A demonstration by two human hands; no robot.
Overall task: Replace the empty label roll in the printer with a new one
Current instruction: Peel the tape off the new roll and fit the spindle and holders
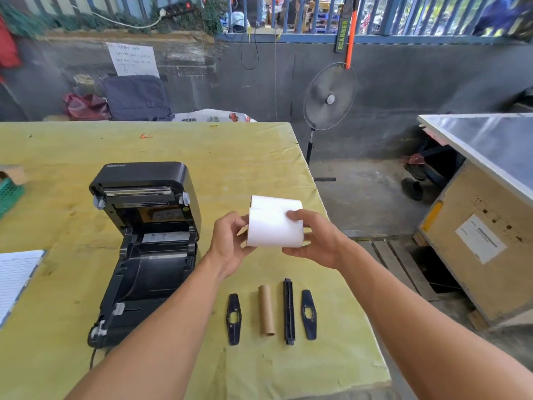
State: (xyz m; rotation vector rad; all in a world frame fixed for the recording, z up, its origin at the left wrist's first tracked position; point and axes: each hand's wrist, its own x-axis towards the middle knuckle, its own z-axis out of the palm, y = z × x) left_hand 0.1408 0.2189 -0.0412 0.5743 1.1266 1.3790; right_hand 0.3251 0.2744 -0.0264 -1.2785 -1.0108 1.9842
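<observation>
Both forearms reach in from the near edge over the yellow table (202,145). At the far left lie a lined pad (14,278) and, beyond it, a green basket (8,194). Next comes the printer (155,264), its lid (144,180) tipped up and back and its bay bare, with no roll seated in it.

Right of the printer, the new roll (274,226) is held in the air above the table. The left hand (227,241) grips its left end, fingers curled against it. The right hand (317,241) clasps the right end, thumb over the top and fingers underneath.

Near the front edge, four parts lie in a row, apart from each other: a black guide (233,319), the empty core (266,310), the spindle (289,311) and a second guide (308,314).

So the old core looks to be out, and the new roll is not yet mounted. The risks seem to be these:

- An outer flap of paper stands up at the far side of the roll, so a slack hold could let the labels unwind.
- The table's right edge is close, so a dropped roll or a nudged part could go over it.
- Threading the spindle with the roll turned the wrong way round would likely feed the labels face down.
- Guides left loose could let the roll wander in the bay.
</observation>
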